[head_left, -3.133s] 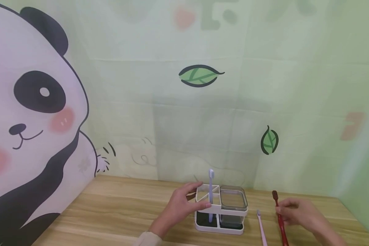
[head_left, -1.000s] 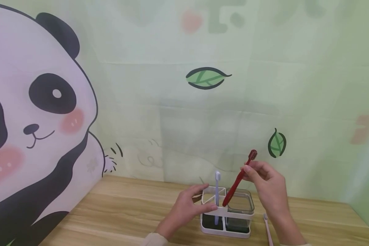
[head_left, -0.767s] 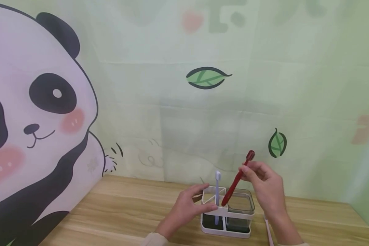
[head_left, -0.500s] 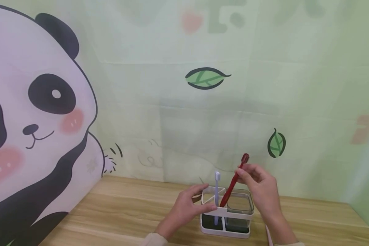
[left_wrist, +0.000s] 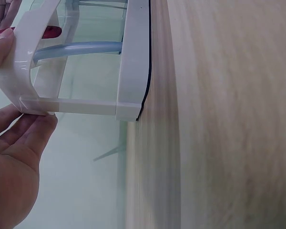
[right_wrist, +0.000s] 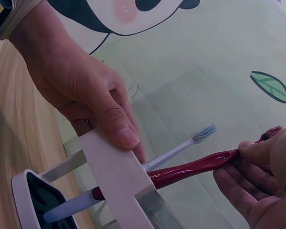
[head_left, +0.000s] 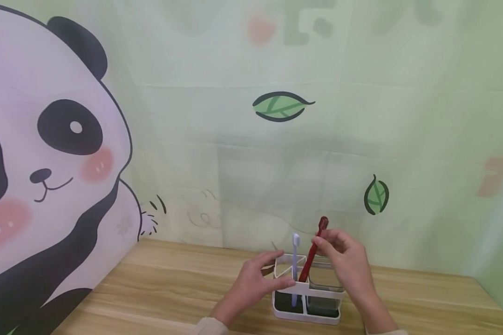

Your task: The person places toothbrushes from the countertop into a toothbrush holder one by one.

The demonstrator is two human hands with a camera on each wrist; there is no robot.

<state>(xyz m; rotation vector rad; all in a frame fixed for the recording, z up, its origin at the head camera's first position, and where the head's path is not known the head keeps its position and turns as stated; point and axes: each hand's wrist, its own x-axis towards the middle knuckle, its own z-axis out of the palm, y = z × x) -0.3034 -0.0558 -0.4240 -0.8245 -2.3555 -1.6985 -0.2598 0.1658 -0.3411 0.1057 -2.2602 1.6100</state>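
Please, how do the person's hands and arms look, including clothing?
The left hand and right hand wear no gloves. The left sleeve and right sleeve are pale cream, ending near the wrists. By the left sleeve, the right wrist view shows part of a dark object with a yellow marking.

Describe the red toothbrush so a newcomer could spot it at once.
On the wooden table stands a white holder, gripped by the left hand. The right hand pinches the red brush near its head, its lower end inside the holder's top. Its dark red, tilted handle sets it apart from the pale blue brush beside it.
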